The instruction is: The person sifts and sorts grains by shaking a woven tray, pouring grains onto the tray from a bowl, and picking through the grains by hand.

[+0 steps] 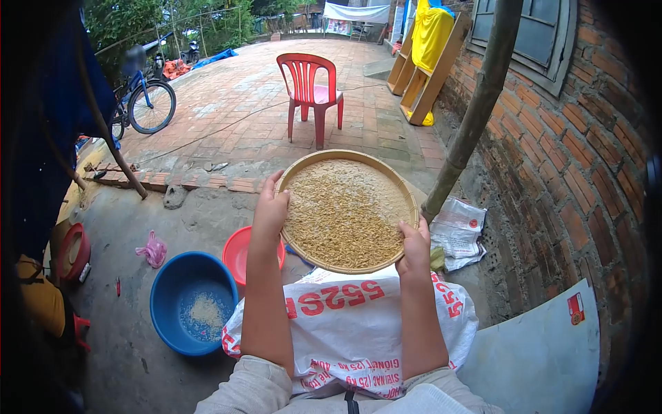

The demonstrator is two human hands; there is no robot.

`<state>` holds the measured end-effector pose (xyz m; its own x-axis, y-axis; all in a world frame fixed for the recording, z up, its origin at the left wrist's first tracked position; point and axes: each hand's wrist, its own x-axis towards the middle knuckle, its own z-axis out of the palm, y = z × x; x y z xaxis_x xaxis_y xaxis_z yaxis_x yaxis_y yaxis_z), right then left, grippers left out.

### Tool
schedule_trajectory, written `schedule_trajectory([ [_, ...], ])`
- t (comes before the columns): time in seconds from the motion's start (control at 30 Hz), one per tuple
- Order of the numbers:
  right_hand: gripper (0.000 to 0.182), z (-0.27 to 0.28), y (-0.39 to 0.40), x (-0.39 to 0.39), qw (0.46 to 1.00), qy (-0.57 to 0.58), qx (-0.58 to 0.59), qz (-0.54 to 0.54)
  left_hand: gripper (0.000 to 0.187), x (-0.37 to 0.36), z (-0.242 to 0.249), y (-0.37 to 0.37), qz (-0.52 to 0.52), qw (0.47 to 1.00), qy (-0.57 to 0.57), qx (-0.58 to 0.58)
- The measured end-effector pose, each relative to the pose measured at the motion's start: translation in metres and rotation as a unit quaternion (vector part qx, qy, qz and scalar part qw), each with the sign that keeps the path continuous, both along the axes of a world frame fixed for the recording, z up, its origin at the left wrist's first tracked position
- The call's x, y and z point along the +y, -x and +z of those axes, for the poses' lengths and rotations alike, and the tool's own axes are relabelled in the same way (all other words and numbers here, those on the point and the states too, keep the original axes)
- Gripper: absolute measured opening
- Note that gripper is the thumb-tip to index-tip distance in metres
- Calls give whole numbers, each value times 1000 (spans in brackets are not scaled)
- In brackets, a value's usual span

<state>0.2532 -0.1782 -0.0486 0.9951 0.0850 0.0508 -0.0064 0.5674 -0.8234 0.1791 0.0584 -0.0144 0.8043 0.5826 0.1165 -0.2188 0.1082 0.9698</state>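
A round woven winnowing basket [287, 243] with a pale bamboo rim is held up in front of me, tilted a little. Golden-brown husked grain [338, 221] covers its middle and near side, with paler grains toward the far and right edges. My left hand [272, 207] grips the rim on the left, thumb over the edge. On the lower right, my right hand [415, 247] is wrapped round the rim, its thumb on top. Below the basket, a white printed sack [358, 331] with red lettering lies over my lap.
A blue basin [165, 310] with some pale grain stands at left, beside a red basin [236, 257]. A bamboo pole [469, 117] rises at right before the brick wall [586, 186]. Ahead are a red chair [321, 93] and a bicycle [148, 103]. Another person's yellow clothing [41, 297] shows far left.
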Motion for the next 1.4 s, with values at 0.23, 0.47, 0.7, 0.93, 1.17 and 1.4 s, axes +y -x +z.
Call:
schedule_trajectory([
  [0.23, 39, 0, -16, -20, 996, -40, 76, 6, 48, -22, 4, -6, -4, 998, -59, 21],
  [0.47, 41, 6, 15, 14, 999, 35, -12, -4, 49, 16, 2, 10, -11, 999, 43, 14],
  [0.7, 36, -5, -26, -27, 994, -40, 87, 44, 48, -21, -11, -17, 77, 979, -187, -18],
  [0.93, 38, 15, 29, 21, 999, -7, -9, -31, 52, 31, -14, 2, -32, 997, 69, -1],
  [1.17, 36, 4, -17, -21, 996, -36, 80, 11, 51, -27, 9, -4, -18, 997, -64, 34],
  [1.4, 42, 26, 34, 16, 1000, -9, 1, 13, 52, 19, 7, 15, -52, 988, 139, -46],
])
